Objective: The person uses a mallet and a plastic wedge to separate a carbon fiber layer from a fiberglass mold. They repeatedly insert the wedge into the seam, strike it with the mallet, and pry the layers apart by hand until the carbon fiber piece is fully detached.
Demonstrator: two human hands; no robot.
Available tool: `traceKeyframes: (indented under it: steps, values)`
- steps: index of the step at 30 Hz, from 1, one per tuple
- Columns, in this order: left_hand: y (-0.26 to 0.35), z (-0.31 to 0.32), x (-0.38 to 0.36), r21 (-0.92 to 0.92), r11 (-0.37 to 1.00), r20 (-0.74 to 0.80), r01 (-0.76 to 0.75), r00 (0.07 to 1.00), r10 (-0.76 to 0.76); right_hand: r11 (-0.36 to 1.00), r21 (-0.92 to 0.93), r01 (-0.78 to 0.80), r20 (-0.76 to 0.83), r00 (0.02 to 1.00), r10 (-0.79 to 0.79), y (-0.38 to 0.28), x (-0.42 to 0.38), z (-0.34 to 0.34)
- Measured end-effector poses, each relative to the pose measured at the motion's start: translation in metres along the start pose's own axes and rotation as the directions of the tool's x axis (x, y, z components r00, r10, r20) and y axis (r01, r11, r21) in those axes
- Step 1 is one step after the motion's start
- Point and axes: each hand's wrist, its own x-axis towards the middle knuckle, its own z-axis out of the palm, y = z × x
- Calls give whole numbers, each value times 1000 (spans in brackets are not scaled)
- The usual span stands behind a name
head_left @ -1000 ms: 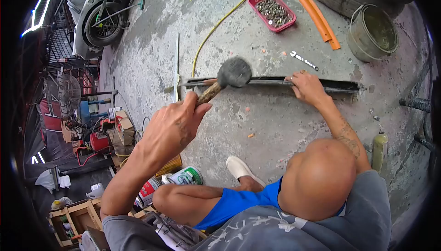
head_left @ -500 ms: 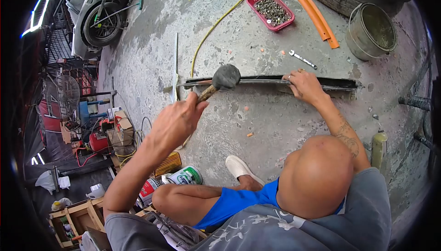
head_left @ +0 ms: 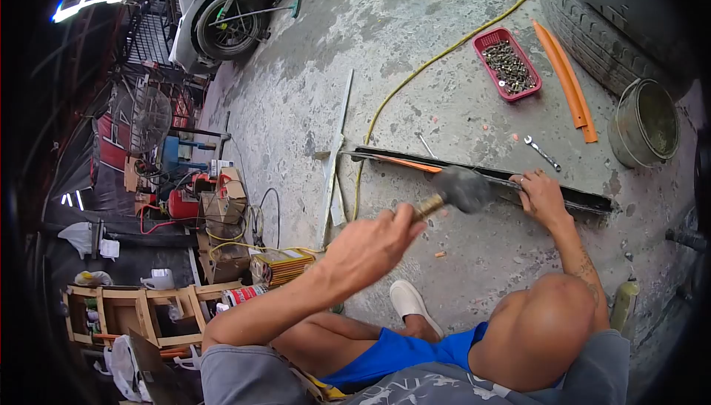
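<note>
My left hand (head_left: 370, 246) is wrapped round the wooden handle of a black mallet (head_left: 461, 188), whose head is blurred over the middle of a long dark strip (head_left: 585, 200). The strip lies slanted on the concrete floor. My right hand (head_left: 541, 196) grips its near edge toward the right end, fingers over the top. An orange piece (head_left: 411, 163) shows along the strip's left part. Beyond it a thin metal tool (head_left: 426, 145) lies on the floor, partly hidden by the strip.
A wrench (head_left: 542, 153), a red basket of bolts (head_left: 508, 64), an orange curved piece (head_left: 566, 83), a metal bucket (head_left: 644, 123) and a tyre (head_left: 592, 31) are at the right. A yellow hose (head_left: 415, 73) crosses behind. Metal bars (head_left: 337, 145) lie at the strip's left end.
The view has shifted, so the floor objects appear further right and lower. My left hand and the mallet have moved right along the strip. My right hand still grips the strip.
</note>
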Motion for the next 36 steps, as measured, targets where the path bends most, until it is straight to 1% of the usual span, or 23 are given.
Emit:
traceKeyframes:
  steps: [2, 5, 6, 7, 9, 10, 11, 13, 14, 15, 17, 19, 21, 22, 23, 25, 27, 29, 30, 31, 33, 34, 36]
  values:
    - [-19, 13, 7, 2, 993, -30, 118, 993, -117, 1000, 14, 8, 6, 1000, -8, -1, -4, -1]
    - [-3, -1, 3, -24, 992, -34, 122, 992, -123, 1000, 10, -2, -1, 1000, 2, -3, -4, 1]
    - [6, -2, -1, -51, 996, -36, 80, 996, -82, 1000, 16, 4, 1, 1000, -4, -2, -3, 1]
    - [7, 0, -1, -54, 995, -34, 83, 996, -85, 1000, 16, 12, -3, 1000, -12, -1, -1, 1]
    - [10, 2, -1, -5, 1000, -12, 1, 1000, -1, 1000, 20, 13, 4, 1000, -13, -3, -1, 0]
    - [-2, 7, 4, -110, 992, -15, 60, 998, -62, 1000, 25, 12, 0, 1000, -12, -2, 0, -1]
    - [-11, 10, 6, -111, 992, -18, 60, 998, -62, 1000, 23, 13, -1, 1000, -13, -2, -1, 0]
    - [-19, 2, 12, -5, 985, 34, 174, 984, -174, 1000, 1, 23, -21, 1000, -23, -4, 0, 2]
    - [-14, 1, 6, 4, 990, 5, 141, 990, -141, 1000, 3, 20, -21, 1000, -20, -2, 2, 2]
    - [-5, -3, -2, -1, 989, 22, 146, 989, -146, 1000, 12, 3, 6, 1000, -3, -5, 1, 1]
    - [8, -8, -6, -28, 999, -58, 27, 998, -28, 1000, 10, -14, 26, 1000, 14, -4, 1, 1]
    - [-6, -2, -1, -33, 999, -81, 18, 996, -21, 1000, 12, 7, 9, 1000, -7, -3, 1, 1]
    - [-29, 7, 12, 6, 978, 30, 209, 978, -209, 1000, 8, 7, 5, 1000, -7, -6, 0, 2]
    - [-31, 9, 11, 2, 976, 24, 217, 976, -217, 1000, 7, 8, 4, 1000, -8, -7, 2, 1]
    - [-31, 11, 10, 10, 977, 16, 213, 977, -213, 1000, 5, 7, -8, 1000, -7, -4, 8, 0]
    - [-11, 8, -3, -6, 994, -65, 105, 992, -105, 1000, 13, 1, 31, 1000, -1, -6, 4, 0]
    - [-8, 9, -4, 13, 998, -62, 64, 996, -63, 1000, 6, 3, 37, 999, -3, -4, 3, 2]
    - [-22, 16, 3, 8, 992, -24, 127, 992, -127, 1000, 19, -2, 30, 1000, 1, -4, 4, 2]
    - [-28, 13, 9, 34, 975, 12, 222, 975, -222, 1000, 17, 1, 30, 1000, -1, -4, 2, 3]
    - [-27, 12, 8, 34, 974, 6, 223, 975, -223, 1000, 15, 1, 24, 1000, -2, -5, 1, 4]
    - [-21, 9, 3, 30, 985, -66, 167, 984, -165, 1000, 18, -9, 17, 1000, 8, -5, 2, 6]
    - [-15, 11, -1, -15, 996, -84, 90, 992, -91, 1000, 19, -8, 30, 1000, 7, -6, 2, 5]
    - [0, 3, -7, -11, 999, -59, 51, 997, -52, 1000, 14, -7, 39, 999, 7, -5, 4, 4]
